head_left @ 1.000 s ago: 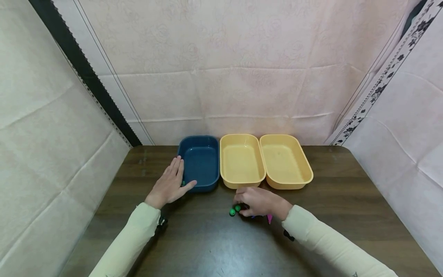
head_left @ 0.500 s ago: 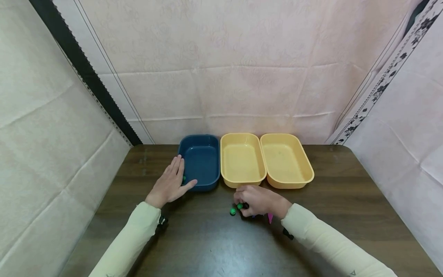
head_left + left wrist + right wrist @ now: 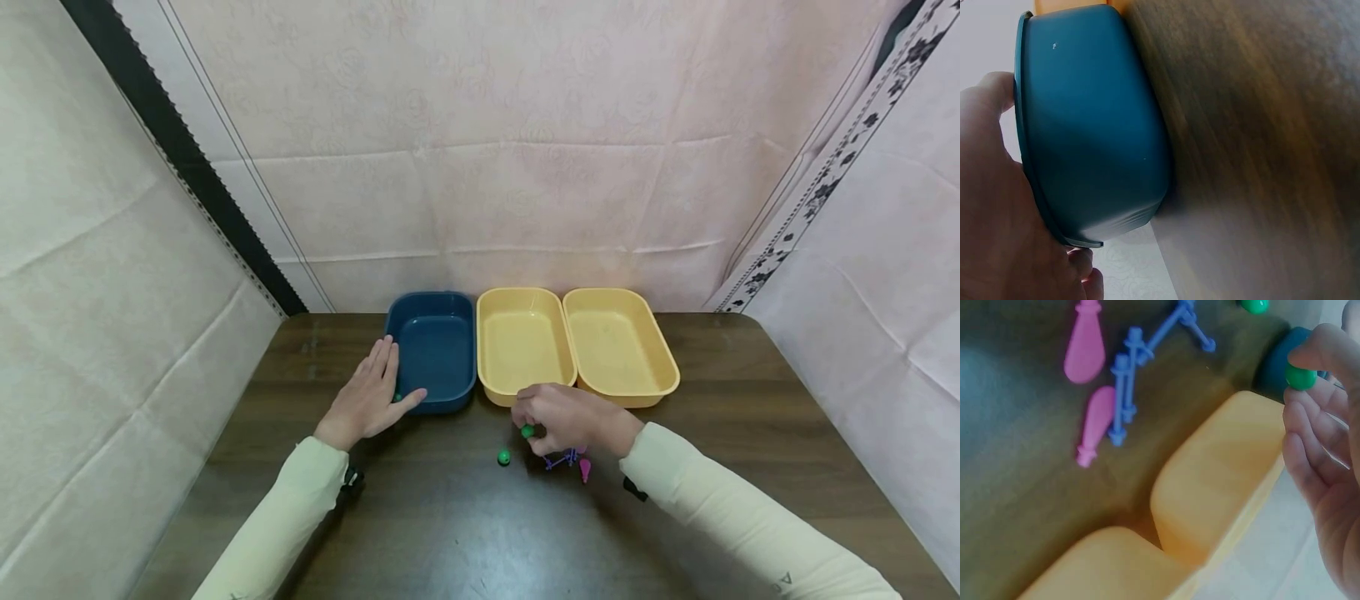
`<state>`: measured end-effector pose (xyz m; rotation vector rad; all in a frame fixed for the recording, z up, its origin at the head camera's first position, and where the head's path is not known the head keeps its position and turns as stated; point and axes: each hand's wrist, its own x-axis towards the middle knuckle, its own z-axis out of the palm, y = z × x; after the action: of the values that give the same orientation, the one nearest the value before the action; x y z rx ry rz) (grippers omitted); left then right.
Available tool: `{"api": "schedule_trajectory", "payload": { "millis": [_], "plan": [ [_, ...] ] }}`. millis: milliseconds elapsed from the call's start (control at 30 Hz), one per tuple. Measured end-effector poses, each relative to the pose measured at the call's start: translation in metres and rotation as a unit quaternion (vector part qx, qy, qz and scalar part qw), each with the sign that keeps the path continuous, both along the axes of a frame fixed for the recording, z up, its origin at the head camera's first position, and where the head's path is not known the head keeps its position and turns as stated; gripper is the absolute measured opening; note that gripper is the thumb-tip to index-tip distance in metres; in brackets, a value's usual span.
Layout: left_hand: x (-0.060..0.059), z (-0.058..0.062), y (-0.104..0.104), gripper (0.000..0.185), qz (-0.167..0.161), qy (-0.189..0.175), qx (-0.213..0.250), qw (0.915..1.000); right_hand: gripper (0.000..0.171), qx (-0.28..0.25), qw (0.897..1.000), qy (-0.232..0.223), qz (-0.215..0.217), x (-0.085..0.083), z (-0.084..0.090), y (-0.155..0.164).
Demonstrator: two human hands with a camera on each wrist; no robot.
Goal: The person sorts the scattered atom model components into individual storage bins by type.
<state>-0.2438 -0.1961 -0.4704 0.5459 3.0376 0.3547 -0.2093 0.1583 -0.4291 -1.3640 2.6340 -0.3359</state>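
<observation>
My left hand [image 3: 367,393] rests with straight fingers on the left and near rim of a dark blue bin [image 3: 441,354]. Just inside that bin, beside the hand, a bit of green [image 3: 398,397] shows. Thumb and forefinger of my right hand [image 3: 573,417] pinch a green ball [image 3: 1301,376], raised in front of the middle yellow bin [image 3: 525,346]. A second green ball [image 3: 503,457] lies on the table to the hand's left. Below the right hand are blue rod-like pieces [image 3: 1127,387] with knobbed ends and two pink paddle-shaped pieces [image 3: 1085,353], partly hidden in the head view.
Another yellow bin [image 3: 621,346] stands at the right end of the row, against the middle one. The row sits along the back of a dark wooden table [image 3: 420,517]. Pale cloth walls [image 3: 480,150] enclose the table at the back and sides.
My right hand has lifted slightly away from the table with the green ball in its fingers, uncovering more of the blue and pink pieces. The left hand stays on the blue bin.
</observation>
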Motion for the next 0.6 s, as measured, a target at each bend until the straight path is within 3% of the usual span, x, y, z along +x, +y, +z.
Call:
{"api": "schedule_trajectory", "payload": {
  "millis": [400,600],
  "plan": [
    [0.0,0.0,0.0,0.108,0.001,0.003,0.001,1.0,0.012,0.022,0.999,0.042,0.003,-0.01,0.025,-0.005],
    [0.0,-0.001,0.0,0.108,0.003,0.002,-0.001,1.0,0.015,0.02,0.999,0.042,0.001,-0.017,0.038,-0.009]
  ]
}}
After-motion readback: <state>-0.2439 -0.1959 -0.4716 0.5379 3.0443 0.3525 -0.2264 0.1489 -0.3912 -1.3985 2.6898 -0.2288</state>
